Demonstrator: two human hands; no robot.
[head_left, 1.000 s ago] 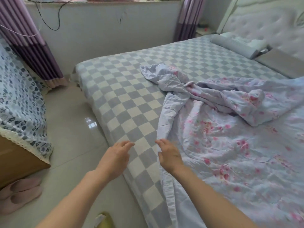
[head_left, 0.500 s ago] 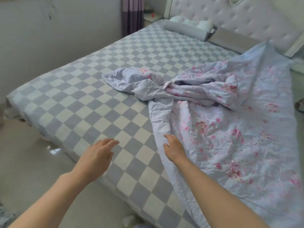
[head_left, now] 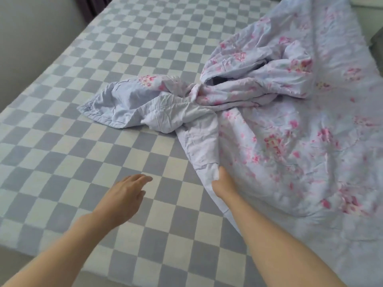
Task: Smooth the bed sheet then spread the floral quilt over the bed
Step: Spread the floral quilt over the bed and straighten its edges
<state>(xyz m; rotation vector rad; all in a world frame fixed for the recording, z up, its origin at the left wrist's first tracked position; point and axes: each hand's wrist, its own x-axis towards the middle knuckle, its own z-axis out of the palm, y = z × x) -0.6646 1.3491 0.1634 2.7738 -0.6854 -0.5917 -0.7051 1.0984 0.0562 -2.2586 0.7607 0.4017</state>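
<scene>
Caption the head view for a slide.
Right hand grips the bunched quilt's edge; left hand reaches open over the checked sheet.

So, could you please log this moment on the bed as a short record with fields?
surface: grey-and-white checkered bed sheet, flat
cover: lilac cotton quilt with pink flowers, bunched and twisted mid-bed, covering the right part only
left hand: open, fingers extended over the sheet; contact unclear
right hand: grips the quilt's near edge
status: quilt not yet spread
</scene>
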